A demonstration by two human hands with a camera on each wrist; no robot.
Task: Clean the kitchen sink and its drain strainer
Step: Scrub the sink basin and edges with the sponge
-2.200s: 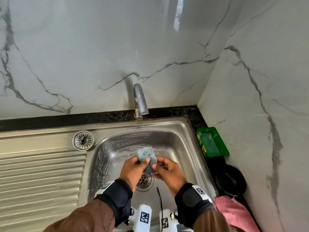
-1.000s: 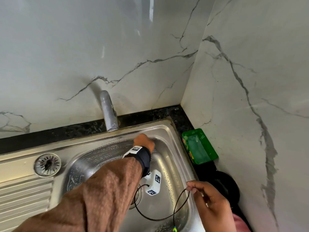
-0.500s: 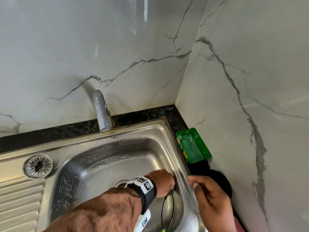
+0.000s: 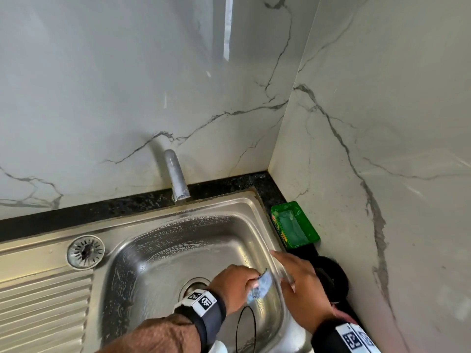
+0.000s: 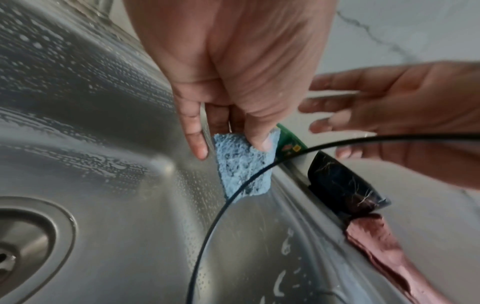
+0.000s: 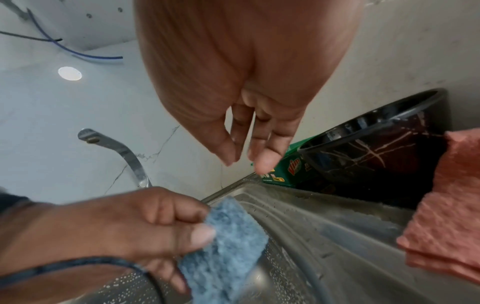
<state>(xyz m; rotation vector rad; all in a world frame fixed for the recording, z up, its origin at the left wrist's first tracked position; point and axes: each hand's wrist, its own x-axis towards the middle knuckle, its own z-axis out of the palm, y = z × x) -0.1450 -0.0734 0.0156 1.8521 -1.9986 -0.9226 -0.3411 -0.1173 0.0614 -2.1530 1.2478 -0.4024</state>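
The steel sink (image 4: 158, 253) is wet and streaked with soap suds, its open drain (image 4: 195, 285) at the basin's middle. The round drain strainer (image 4: 86, 251) lies out of the basin on the sink's top left corner. My left hand (image 4: 235, 284) pinches a blue scrub pad (image 4: 261, 286) (image 5: 241, 164) (image 6: 226, 242) against the basin's right wall. Beside it my right hand (image 4: 298, 278) hovers over the right rim, fingers straight and spread, holding nothing.
A tap (image 4: 177, 177) rises behind the basin. A green soap box (image 4: 294, 224), a black bowl (image 4: 331, 278) and a pink cloth (image 6: 441, 216) sit along the right counter by the wall. A black cable (image 4: 246, 327) loops over the basin front. The ribbed drainboard (image 4: 43, 307) lies left.
My left hand swept from the basin's back wall to its right wall and the pad now shows in its fingers. My right hand let go of the cable and spread its fingers over the rim.
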